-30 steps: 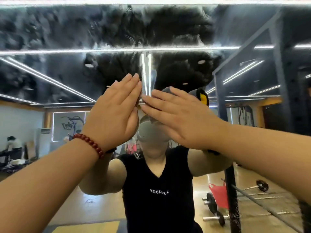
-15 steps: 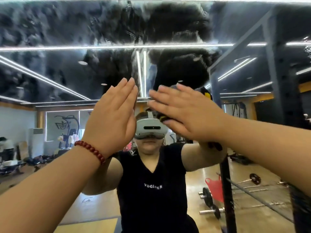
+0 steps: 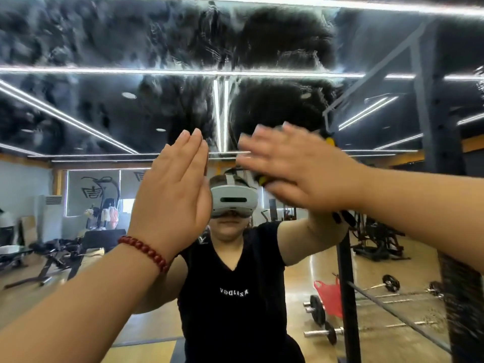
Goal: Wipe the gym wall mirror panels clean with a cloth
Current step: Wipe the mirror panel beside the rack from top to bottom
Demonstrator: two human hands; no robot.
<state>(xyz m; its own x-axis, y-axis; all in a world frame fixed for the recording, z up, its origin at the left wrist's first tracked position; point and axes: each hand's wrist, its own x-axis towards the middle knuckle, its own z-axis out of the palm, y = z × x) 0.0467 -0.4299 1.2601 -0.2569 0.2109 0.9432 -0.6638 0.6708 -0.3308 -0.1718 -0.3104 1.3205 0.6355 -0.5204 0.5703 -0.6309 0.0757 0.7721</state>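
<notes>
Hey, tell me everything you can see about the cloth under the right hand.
Only bits of the cloth show, since the right hand lies flat over it with straight fingers, pressing it to the mirror. A yellow patch with dark edging peeks out past the hand's upper right side, another yellow and dark bit shows below the fingers, and a dark part sticks out beneath the wrist. It looks like soft fabric. Its full shape and size are hidden, and the hand is motion-blurred.
</notes>
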